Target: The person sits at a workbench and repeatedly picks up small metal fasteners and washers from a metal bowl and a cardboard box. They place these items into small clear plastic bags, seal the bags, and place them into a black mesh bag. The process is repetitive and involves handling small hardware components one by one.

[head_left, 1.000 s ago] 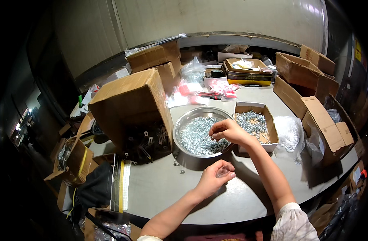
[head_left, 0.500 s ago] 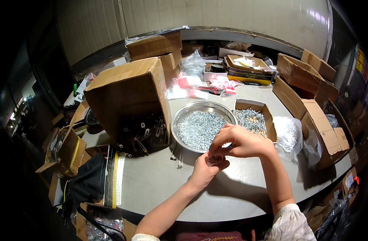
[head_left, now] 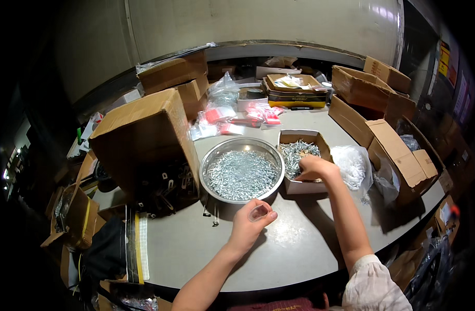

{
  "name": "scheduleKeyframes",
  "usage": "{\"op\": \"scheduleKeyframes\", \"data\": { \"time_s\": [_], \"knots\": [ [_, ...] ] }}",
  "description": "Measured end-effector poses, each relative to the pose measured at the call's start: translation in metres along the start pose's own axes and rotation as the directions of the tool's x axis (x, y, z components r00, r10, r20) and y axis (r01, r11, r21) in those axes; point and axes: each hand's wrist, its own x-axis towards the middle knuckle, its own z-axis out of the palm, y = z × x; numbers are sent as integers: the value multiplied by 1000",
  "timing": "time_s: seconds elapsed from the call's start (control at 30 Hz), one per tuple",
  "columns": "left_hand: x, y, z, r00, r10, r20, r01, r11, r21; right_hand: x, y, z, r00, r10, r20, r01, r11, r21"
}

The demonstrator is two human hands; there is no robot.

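My left hand [head_left: 249, 228] is closed around a small clear plastic bag [head_left: 258, 212], its mouth facing up, just in front of the steel bowl. That round bowl [head_left: 204, 187] is filled with many small silvery screws [head_left: 242, 175]. To its right stands an open cardboard box [head_left: 306, 187] of longer silvery screws [head_left: 298, 150]. My right hand [head_left: 318, 168] reaches down into this box, its fingers bent together among the screws; whatever is at the fingertips is too small to make out.
A large carton [head_left: 139, 119] lies on its side at the left, with dark metal parts in its mouth. Right of the screw box is a clear bag of white pieces [head_left: 350, 166]. Red-and-white packets [head_left: 220, 115] lie behind the bowl. Tall open cartons [head_left: 398, 150] line the right edge.
My right hand has left the small bag and moved right, into the box of longer screws. My left hand still holds the bag. The whole view has shifted slightly.
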Motion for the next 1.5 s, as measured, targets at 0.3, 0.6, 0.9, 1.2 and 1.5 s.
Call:
{"op": "scheduleKeyframes", "data": {
  "time_s": [0.3, 0.6, 0.9, 1.2, 1.5],
  "knots": [
    [-3, 1, -1, 1000, 6, -27, -5, 999, 35, 10, 5, -3, 997, -11, -71, 31, 962, 272],
    [-4, 3, 3, 1000, -15, -3, 15, 1000, -9, 19, -1, 7, 984, -138, -115, 162, 958, 235],
    [-3, -1, -1, 1000, 2, 26, -1, 1000, -13, -6, -2, -30, 976, -27, -214, 138, 842, 521],
    [-5, 0, 3, 998, -15, 56, 21, 994, -104, -61, -83, -69, 833, -465, -300, 513, 445, 734],
    [-8, 9, 6, 1000, 5, 1, -5, 996, -87, -92, -125, -70, 694, -673, -257, 706, 564, 429]
  ]
}}
